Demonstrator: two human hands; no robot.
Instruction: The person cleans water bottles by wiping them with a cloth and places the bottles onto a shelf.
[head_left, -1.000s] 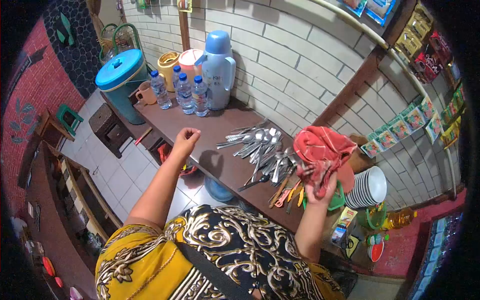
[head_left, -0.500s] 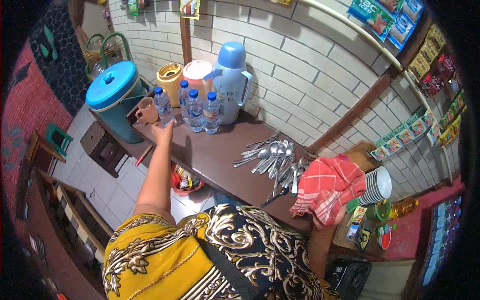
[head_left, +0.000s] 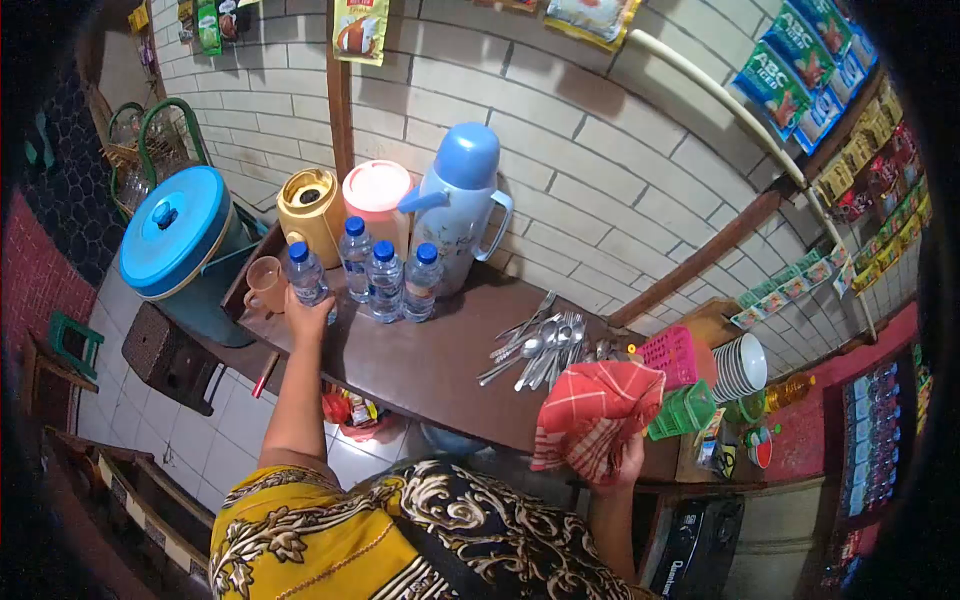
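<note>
My left hand (head_left: 305, 315) is wrapped round the lower part of a clear plastic water bottle (head_left: 306, 272) with a blue cap, at the table's left end. Three similar bottles (head_left: 385, 282) stand just right of it, and a brown mug (head_left: 266, 285) sits close on its left. In my right hand (head_left: 630, 462) is a bunched red-and-white checked cloth (head_left: 600, 410), held over the table's right part. Its folds hide some of the fingers. Beyond the cloth lies a pile of spoons and forks (head_left: 545, 350) on the brown table (head_left: 420, 375).
Behind the bottles stand a blue thermos jug (head_left: 463, 215), a pink-lidded container (head_left: 377, 195) and a gold container (head_left: 312, 215). A large blue drink cooler (head_left: 180, 240) is at left. Pink (head_left: 668, 357) and green baskets (head_left: 683, 412) and stacked white bowls (head_left: 738, 362) are at right.
My right hand has brought the cloth leftward, uncovering the pink and green baskets. My left hand stays at the same bottle. The camera view has shifted.
</note>
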